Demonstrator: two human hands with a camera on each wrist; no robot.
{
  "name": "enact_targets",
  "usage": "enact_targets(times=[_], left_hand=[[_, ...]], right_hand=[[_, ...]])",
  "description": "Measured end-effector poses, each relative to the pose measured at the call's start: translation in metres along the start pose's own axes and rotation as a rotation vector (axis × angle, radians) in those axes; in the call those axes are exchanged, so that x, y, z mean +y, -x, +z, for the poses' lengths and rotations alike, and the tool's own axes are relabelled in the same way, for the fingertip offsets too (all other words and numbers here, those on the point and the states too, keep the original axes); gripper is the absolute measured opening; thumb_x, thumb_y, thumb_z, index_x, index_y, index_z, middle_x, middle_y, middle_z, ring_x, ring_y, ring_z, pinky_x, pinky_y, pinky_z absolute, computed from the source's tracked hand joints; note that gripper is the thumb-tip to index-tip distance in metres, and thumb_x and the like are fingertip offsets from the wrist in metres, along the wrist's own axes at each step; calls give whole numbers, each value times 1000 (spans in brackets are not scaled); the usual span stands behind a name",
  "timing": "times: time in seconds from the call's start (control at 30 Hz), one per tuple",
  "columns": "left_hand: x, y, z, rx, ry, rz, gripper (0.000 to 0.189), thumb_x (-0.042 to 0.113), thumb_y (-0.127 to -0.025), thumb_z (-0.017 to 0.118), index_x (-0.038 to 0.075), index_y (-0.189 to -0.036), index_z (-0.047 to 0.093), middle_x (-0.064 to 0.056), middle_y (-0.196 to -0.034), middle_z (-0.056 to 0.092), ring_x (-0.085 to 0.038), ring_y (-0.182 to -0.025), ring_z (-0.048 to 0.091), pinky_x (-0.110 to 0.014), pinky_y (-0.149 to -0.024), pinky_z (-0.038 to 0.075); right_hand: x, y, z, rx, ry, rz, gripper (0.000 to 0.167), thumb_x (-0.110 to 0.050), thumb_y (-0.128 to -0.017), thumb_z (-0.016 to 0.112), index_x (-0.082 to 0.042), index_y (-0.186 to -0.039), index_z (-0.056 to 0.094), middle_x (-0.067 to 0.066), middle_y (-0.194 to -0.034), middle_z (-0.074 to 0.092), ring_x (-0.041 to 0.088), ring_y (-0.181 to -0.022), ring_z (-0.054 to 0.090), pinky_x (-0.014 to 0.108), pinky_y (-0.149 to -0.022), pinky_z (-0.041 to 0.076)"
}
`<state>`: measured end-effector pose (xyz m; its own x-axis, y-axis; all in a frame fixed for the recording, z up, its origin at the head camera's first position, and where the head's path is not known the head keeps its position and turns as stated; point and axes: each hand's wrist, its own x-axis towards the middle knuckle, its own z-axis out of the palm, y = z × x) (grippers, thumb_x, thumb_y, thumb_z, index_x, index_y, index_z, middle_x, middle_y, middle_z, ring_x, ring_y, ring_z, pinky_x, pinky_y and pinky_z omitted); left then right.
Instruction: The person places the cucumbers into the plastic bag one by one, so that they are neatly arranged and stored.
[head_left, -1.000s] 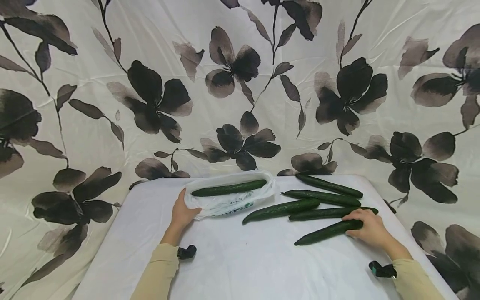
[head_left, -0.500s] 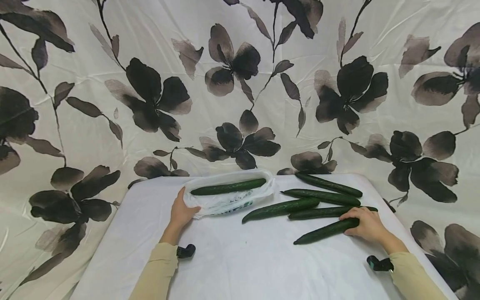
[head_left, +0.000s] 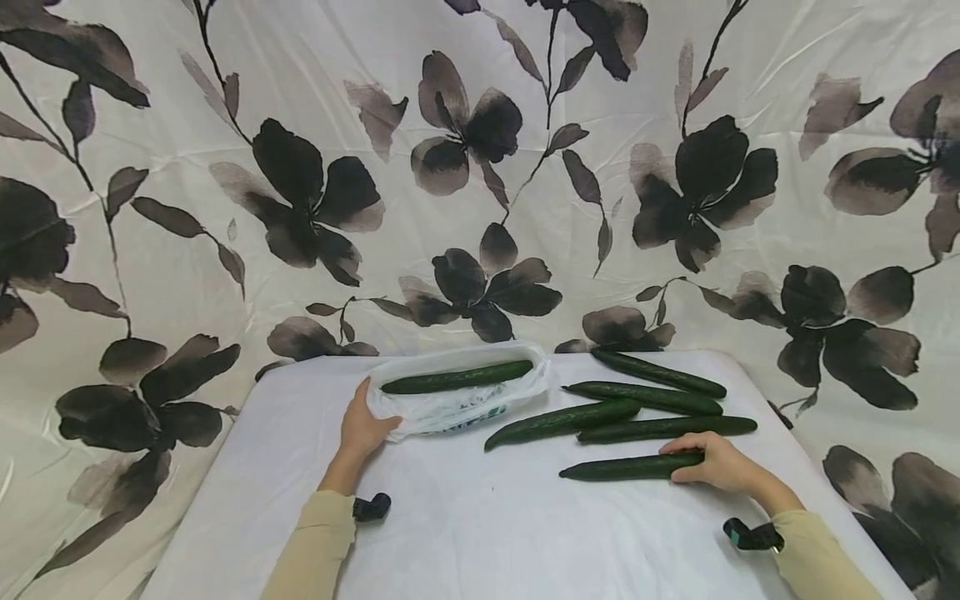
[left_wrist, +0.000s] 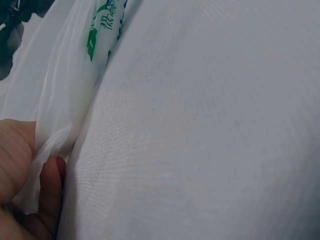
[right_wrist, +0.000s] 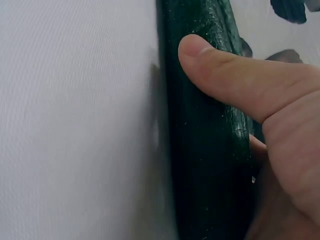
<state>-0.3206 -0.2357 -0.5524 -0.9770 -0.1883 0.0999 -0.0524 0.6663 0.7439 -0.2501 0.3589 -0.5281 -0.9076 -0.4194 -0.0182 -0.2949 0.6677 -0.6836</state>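
Seemingly, the step in hand was taking hold of one cucumber (head_left: pixel 618 469), the nearest to the person. It was on or just above the white table (head_left: pixel 480 533); which, could not be told. The right hand (head_left: pixel 712 465) pinched its right end between thumb and fingers. The left hand (head_left: pixel 366 427) pinched the left end of a white bag (head_left: pixel 450 411), whose open mouth showed a second cucumber (head_left: pixel 459 377) inside. Four loose cucumbers (head_left: pixel 667 428) lay beyond. Any lift probably called for a firm grip, since the free end could dip.
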Motion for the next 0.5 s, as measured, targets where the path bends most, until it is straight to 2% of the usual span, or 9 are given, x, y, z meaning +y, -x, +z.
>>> enact_targets(times=[0.23,0.5], left_hand=[[-2,1,0,2,11,-13,100,13,-76,80,3,-153,17,-28,-148,33,-48,-135,29,-59,-110,22],[0,2,-1,-2,12,-13,101,14,-76,80,3,-154,16,-29,-147,33,-49,-134,30,-61,-109,22]], right_hand=[[-16,0,18,11,-53,-62,37,-29,-81,78,-15,-115,70,0,-113,66,10,-104,57,27,-85,48],[-40,1,40,135,-19,-202,35,-25,-81,79,-12,-113,70,-9,-104,64,7,-95,56,29,-79,48]])
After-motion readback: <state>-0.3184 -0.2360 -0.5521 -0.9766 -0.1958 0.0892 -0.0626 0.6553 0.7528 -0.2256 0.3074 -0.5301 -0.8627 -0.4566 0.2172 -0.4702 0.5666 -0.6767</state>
